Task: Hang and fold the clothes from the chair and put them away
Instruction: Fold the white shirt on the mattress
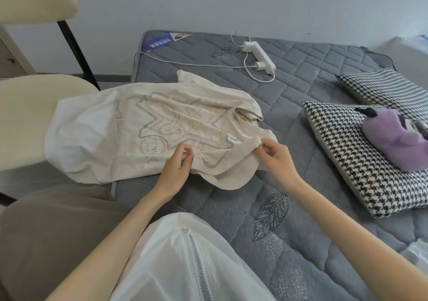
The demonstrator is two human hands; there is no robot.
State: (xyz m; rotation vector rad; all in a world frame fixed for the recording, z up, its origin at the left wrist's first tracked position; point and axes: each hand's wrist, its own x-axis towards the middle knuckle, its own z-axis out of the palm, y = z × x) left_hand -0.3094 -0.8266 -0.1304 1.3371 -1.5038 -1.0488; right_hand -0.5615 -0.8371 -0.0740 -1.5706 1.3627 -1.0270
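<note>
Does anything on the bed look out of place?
A white power strip with a charger plugged in lies on the bare mattress, a cord trailing off its left edge; odd for a bed.

1. The left hand rests on the near edge of the shirt, back up and fingers curled, with thumb and forefinger pinching a fold of cloth.
2. The right hand is on the same near edge, further right. Its fingers are bent, and its thumb and fingertips pinch the cloth.
3. The two hands are near each other but apart.
4. The left forearm is bare and reaches the shirt from the lower left.
5. The right forearm is bare and reaches the shirt from the lower right.
</note>
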